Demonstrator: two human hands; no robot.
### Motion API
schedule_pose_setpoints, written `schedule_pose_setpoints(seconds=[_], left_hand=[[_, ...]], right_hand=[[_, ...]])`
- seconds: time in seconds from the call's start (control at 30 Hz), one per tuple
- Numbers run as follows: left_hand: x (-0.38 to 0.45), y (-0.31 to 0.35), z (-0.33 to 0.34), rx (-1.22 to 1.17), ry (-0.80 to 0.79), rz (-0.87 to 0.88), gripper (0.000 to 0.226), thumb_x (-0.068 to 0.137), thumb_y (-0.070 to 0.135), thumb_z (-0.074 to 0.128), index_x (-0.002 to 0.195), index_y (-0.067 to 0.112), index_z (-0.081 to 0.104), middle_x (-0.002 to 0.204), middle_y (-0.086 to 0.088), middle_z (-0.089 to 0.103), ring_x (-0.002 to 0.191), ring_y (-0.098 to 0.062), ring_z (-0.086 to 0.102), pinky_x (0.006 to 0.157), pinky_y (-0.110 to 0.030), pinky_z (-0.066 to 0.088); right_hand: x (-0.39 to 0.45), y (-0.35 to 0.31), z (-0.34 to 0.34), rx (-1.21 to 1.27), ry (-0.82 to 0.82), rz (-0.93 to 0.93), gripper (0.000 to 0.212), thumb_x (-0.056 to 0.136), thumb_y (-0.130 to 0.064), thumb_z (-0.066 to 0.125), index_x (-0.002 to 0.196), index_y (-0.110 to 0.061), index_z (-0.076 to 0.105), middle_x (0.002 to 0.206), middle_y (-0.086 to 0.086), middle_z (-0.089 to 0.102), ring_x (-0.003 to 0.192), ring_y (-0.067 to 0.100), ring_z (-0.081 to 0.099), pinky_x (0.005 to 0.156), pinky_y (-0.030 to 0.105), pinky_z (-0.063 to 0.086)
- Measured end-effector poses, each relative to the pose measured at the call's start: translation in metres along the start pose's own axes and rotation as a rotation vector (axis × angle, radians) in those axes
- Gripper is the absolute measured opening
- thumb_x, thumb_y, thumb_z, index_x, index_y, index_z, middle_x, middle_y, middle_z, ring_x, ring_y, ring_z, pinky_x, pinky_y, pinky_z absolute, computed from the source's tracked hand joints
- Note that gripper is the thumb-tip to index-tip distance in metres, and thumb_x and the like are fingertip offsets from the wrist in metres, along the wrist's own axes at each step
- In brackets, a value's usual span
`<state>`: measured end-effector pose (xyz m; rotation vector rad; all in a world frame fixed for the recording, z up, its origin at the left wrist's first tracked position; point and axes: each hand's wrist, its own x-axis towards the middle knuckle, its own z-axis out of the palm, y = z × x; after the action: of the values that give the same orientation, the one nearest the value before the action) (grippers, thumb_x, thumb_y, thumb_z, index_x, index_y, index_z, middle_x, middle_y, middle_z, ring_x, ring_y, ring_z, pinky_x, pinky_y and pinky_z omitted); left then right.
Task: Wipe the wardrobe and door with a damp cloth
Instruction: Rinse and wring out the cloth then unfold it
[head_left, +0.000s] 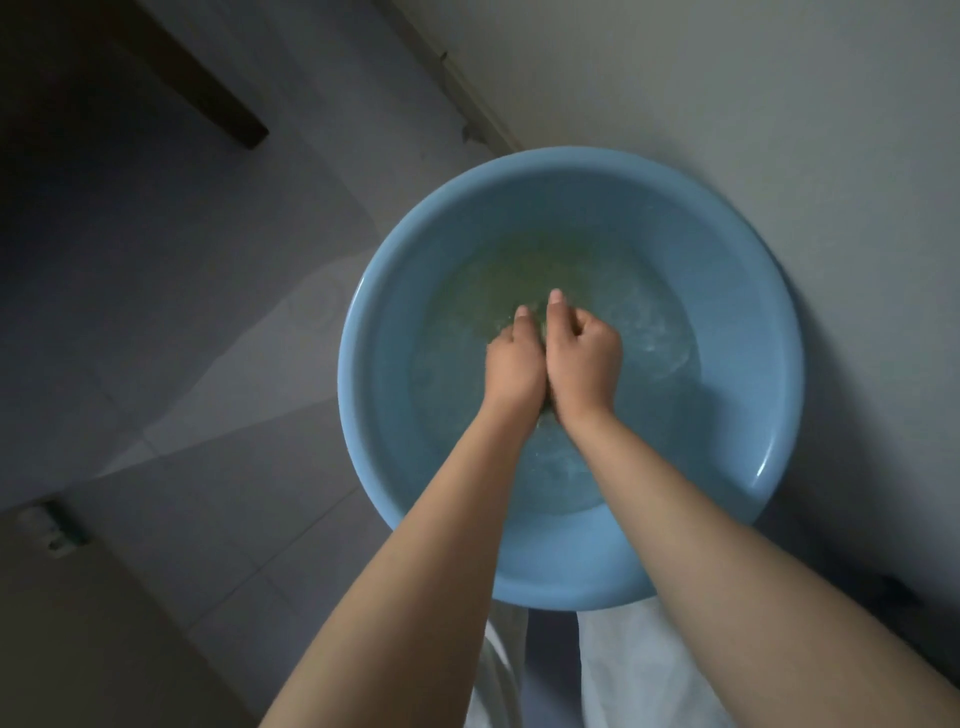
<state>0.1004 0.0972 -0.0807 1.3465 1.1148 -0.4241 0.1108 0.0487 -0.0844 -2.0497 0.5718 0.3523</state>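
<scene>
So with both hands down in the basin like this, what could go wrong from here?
1. The round blue plastic basin holds rippling water; vigorous rubbing may slosh it onto the grey tiled floor, which could turn slippery.
2. The left hand and right hand are pressed together, fingers curled around something greenish, probably the cloth. If lifted without wringing, it may drip on the way.

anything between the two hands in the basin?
Head view: a sliver of greenish cloth shows between the left hand and right hand, pressed together in the blue basin water.
</scene>
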Motion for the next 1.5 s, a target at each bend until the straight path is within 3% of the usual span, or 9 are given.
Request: schedule_pose_setpoints(seconds=[0.17,0.37,0.57,0.7,0.9,1.0,1.17,1.37,1.5], left_hand=[[-0.016,-0.007,0.005,0.073,0.132,0.098,0.051,0.100,0.039,0.038,0.055,0.016,0.036,0.050,0.004,0.041,0.052,-0.016,0.039,0.054,-0.032,0.031],[0.003,-0.041,-0.018,0.406,0.217,0.255,0.023,0.096,0.033,0.049,0.104,0.013,0.056,0.116,-0.007,0.049,0.109,-0.026,0.050,0.085,-0.028,0.035],[0.031,-0.034,-0.013,0.413,0.027,0.147,0.053,0.095,0.036,0.051,0.141,0.014,0.035,0.139,-0.012,0.046,0.126,-0.029,0.046,0.100,-0.031,0.039],[0.043,-0.022,-0.004,-0.041,0.025,-0.092,0.042,0.094,0.037,0.041,0.127,0.012,0.051,0.122,-0.013,0.058,0.108,-0.036,0.058,0.091,-0.052,0.051],[0.059,-0.013,0.004,0.116,-0.001,0.122,0.047,0.097,0.040,0.034,0.118,0.008,0.062,0.124,-0.017,0.060,0.113,-0.032,0.057,0.102,-0.043,0.043],[0.058,-0.003,0.006,0.141,-0.043,0.199,0.038,0.097,0.036,0.034,0.090,0.010,0.062,0.107,-0.015,0.062,0.096,-0.030,0.060,0.088,-0.037,0.047],[0.051,0.011,0.014,0.255,0.032,0.484,0.044,0.102,0.027,0.030,0.125,-0.003,0.052,0.135,-0.019,0.052,0.121,-0.034,0.051,0.103,-0.043,0.041],[0.042,0.010,0.010,0.214,0.067,0.636,0.052,0.103,0.039,0.030,0.077,0.006,0.061,0.074,-0.010,0.061,0.070,-0.026,0.059,0.067,-0.033,0.049],[0.038,0.009,0.011,0.312,0.016,0.537,0.055,0.099,0.047,0.032,0.102,0.003,0.065,0.094,-0.015,0.064,0.086,-0.030,0.062,0.075,-0.034,0.048]], right_hand=[[0.006,0.027,-0.006,-0.104,-0.040,0.016,0.057,0.101,-0.037,0.040,0.050,-0.015,0.037,0.050,0.004,0.042,0.054,0.024,0.042,0.054,0.034,0.020],[0.022,0.068,-0.027,-0.317,-0.078,-0.077,0.024,0.100,-0.026,0.046,0.098,-0.004,0.055,0.109,0.019,0.056,0.102,0.034,0.053,0.073,0.032,0.031],[0.020,0.082,-0.008,-0.638,-0.101,-0.390,0.053,0.097,-0.044,0.037,0.138,-0.011,0.046,0.132,0.017,0.050,0.115,0.039,0.048,0.093,0.044,0.039],[0.029,0.076,0.012,-0.532,-0.042,-0.348,0.050,0.099,-0.040,0.032,0.116,-0.004,0.062,0.119,0.021,0.058,0.107,0.040,0.052,0.085,0.041,0.039],[0.040,0.047,0.016,0.060,-0.049,-0.094,0.048,0.100,-0.034,0.045,0.059,-0.009,0.045,0.060,0.008,0.052,0.072,0.029,0.053,0.059,0.034,0.022],[0.049,0.036,0.016,0.142,-0.095,-0.126,0.042,0.099,-0.038,0.044,0.066,-0.011,0.050,0.067,0.003,0.055,0.078,0.027,0.055,0.064,0.032,0.034],[0.062,0.029,0.021,0.127,-0.173,-0.217,0.040,0.103,-0.032,0.035,0.108,-0.001,0.060,0.116,0.021,0.062,0.112,0.034,0.056,0.090,0.035,0.042],[0.058,0.022,0.012,0.131,-0.168,-0.389,0.055,0.104,-0.036,0.027,0.082,-0.004,0.065,0.094,0.021,0.067,0.091,0.031,0.062,0.066,0.028,0.035],[0.058,0.020,0.002,0.037,-0.294,-0.297,0.059,0.103,-0.043,0.026,0.092,-0.003,0.068,0.088,0.019,0.066,0.086,0.030,0.064,0.067,0.031,0.043]])
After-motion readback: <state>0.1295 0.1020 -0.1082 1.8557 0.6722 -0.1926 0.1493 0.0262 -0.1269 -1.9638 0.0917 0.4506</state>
